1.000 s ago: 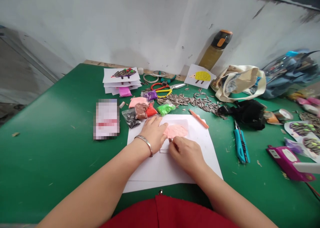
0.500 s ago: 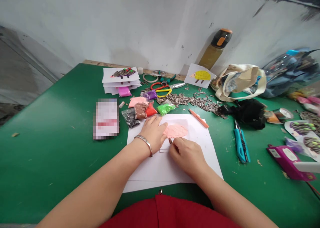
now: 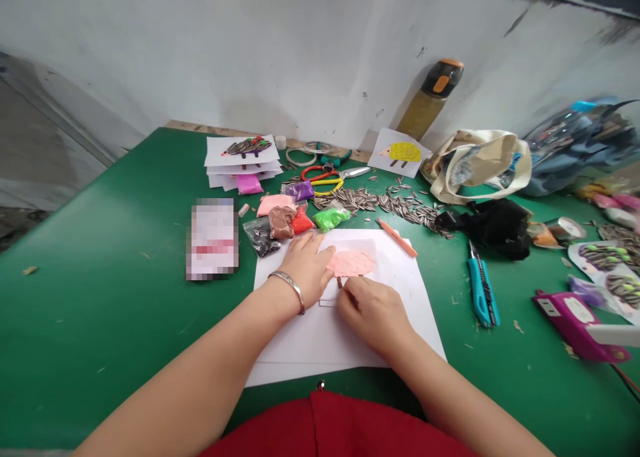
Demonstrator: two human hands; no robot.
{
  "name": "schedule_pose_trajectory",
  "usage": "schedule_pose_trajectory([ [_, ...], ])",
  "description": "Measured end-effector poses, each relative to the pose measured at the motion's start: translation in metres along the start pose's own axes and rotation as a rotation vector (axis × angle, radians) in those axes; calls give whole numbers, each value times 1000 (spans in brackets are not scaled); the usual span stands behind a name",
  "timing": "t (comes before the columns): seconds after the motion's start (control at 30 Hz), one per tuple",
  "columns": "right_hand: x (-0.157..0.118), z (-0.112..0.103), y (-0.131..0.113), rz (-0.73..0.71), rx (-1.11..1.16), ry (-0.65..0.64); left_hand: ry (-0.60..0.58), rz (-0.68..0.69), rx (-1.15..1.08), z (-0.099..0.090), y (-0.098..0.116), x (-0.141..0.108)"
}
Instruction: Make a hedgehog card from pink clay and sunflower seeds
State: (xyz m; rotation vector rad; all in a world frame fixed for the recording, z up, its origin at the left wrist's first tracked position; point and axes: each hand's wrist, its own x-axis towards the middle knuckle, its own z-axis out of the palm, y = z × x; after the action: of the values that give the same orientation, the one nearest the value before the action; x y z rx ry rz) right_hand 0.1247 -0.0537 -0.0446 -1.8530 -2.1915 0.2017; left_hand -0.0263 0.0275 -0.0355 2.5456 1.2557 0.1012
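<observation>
A flat pink clay shape (image 3: pixel 353 263) lies on a small white card (image 3: pixel 327 293), which rests on larger white sheets (image 3: pixel 300 350). My left hand (image 3: pixel 306 263) is spread flat on the card, its thumb at the shape's left edge. Just below the shape, my right hand (image 3: pixel 373 310) is curled with its knuckles up, against the card. A short brown clay strip (image 3: pixel 339 283) shows beside its fingers, under the pink shape. What the curled fingers pinch, if anything, is hidden. An orange pen-like tool (image 3: pixel 397 237) lies on the sheets' upper right.
Bagged clay (image 3: pixel 283 221) and scattered sunflower seeds (image 3: pixel 355 200) lie beyond the sheets, near scissors (image 3: pixel 345 175). A teal utility knife (image 3: pixel 483 290) with its blade out lies to the right. Finished cards (image 3: pixel 215 151), a bottle (image 3: pixel 430 97) and a tote bag (image 3: pixel 450 177) stand behind.
My right hand has shifted very slightly left, and the brown strip beside it looks more upright. My left hand stays in place.
</observation>
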Motion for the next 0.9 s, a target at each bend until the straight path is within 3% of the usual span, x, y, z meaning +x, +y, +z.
schedule_pose_trajectory([
  [0.9,6,-4,-1,64,17,-106,-5,-10,10,0,1,0],
])
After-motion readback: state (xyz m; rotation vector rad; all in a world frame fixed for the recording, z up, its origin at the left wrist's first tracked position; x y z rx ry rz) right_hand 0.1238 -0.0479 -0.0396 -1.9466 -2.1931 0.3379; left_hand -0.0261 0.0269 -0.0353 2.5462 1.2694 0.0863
